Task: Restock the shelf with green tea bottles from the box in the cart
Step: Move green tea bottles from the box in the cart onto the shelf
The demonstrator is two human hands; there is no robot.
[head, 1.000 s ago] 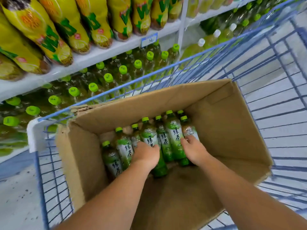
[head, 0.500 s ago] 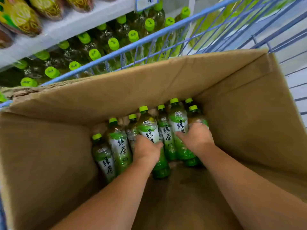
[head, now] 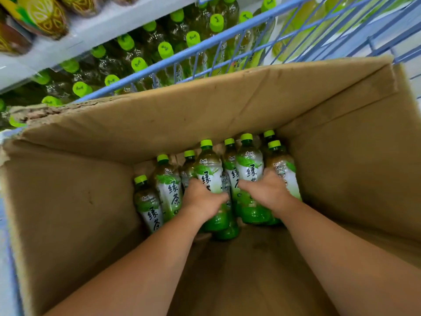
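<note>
Several green tea bottles with lime caps stand packed along the far wall of an open cardboard box (head: 68,201) inside a blue wire cart (head: 205,44). My left hand (head: 202,197) grips the middle bottle (head: 208,169) around its label. My right hand (head: 268,192) wraps over the tall bottle (head: 249,167) beside it and reaches across to the far right bottle (head: 282,169). Two more bottles (head: 168,185) stand untouched at the left of the row. The fingertips of both hands are hidden behind the bottles.
Beyond the cart's rim, the lower shelf holds rows of green-capped bottles (head: 136,62). A white shelf board (head: 95,35) above carries yellow bottles (head: 43,17). The near half of the box floor (head: 246,270) is bare cardboard.
The view has moved closer and lower into the box. Both hands have closed further around their bottles, which stand slightly higher than before.
</note>
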